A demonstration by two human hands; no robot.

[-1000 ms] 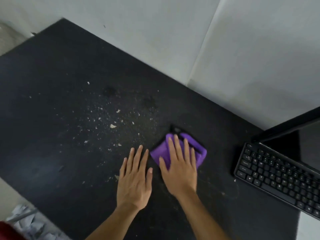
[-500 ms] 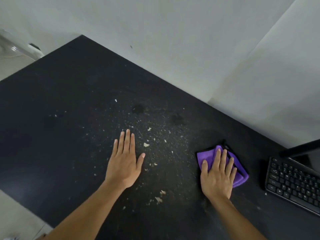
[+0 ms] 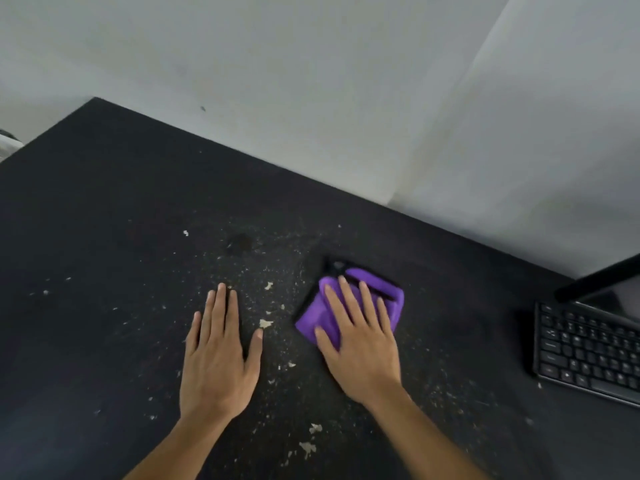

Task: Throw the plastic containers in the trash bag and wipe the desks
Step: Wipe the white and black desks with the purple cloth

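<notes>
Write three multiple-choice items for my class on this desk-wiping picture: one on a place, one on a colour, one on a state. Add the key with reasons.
1. Where is the keyboard?
A. at the desk's right edge
B. under the left hand
C. at the far left corner

2. What colour is the cloth?
A. yellow
B. purple
C. white

3. How is the left hand?
A. clenched in a fist
B. flat on the desk, holding nothing
C. holding the cloth

Key: 1 A, it lies right of both hands. 2 B, purple shows under the right hand. 3 B, fingers are spread on the crumb-strewn top.
</notes>
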